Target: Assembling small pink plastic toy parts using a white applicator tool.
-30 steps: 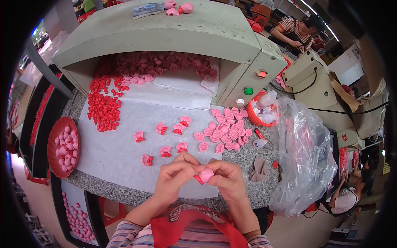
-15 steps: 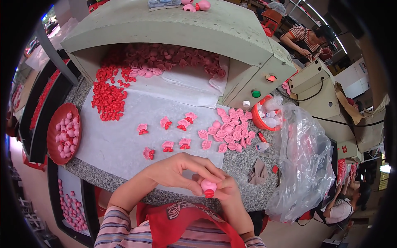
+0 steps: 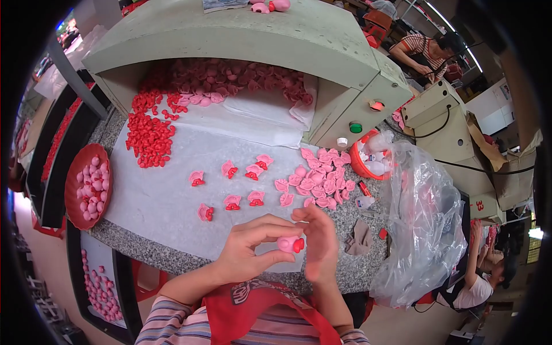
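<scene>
Right hand (image 3: 323, 244) has opened while left hand (image 3: 244, 248) pinches a pink piece (image 3: 286, 244) over the speckled workshop counter (image 3: 138, 242).

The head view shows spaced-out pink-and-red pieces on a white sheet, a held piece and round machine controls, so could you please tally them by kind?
Spaced-out pink-and-red pieces on the white sheet: 7
Held piece in the left hand: 1
Round controls on the grey machine (orange-red, green, white): 3
Total: 11
</scene>
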A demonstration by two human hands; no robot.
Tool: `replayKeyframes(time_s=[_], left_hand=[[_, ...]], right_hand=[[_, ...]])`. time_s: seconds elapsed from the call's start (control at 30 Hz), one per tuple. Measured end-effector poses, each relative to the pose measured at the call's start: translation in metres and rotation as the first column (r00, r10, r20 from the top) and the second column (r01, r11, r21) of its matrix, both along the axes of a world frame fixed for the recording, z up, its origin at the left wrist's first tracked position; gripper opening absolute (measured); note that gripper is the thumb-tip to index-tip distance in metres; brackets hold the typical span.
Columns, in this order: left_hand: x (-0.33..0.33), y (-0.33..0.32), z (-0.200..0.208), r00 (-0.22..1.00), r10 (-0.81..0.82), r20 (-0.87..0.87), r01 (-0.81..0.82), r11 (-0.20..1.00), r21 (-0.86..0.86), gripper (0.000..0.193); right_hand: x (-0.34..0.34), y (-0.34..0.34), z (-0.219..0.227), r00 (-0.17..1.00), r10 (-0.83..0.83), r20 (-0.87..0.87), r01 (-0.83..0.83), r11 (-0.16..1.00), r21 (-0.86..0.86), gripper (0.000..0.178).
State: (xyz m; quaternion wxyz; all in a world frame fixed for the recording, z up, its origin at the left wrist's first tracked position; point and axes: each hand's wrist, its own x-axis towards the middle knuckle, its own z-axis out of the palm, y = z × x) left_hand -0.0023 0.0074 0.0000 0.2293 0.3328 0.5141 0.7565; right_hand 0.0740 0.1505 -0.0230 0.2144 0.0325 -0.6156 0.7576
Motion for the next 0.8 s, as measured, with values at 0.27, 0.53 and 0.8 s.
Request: replayKeyframes(time_s=[0.27, 0.53, 0.8], left_hand=[[0.008, -0.001, -0.003, 0.984, 0.044, -0.174, -0.055, 0.997, -0.056, 0.032], [0.014, -0.003, -0.012, 0.931, 0.211, -0.298, -0.221, 0.975, -0.002, 0.025], [0.014, 0.003, -0.019, 0.862, -0.14, 0.488, 0.023, 0.971, 0.238, 0.035]], right_hand=[[-0.009, -0.015, 0.01, 0.993, 0.088, 0.073, -0.099, 0.978, 0.181, 0.108], [-0.013, -0.017, 0.015, 0.994, 0.099, -0.052, -0.078, 0.946, 0.314, 0.063], [-0.006, -0.029, 0.039, 0.983, -0.123, 0.137, 0.045, 0.884, 0.465, 0.074]])
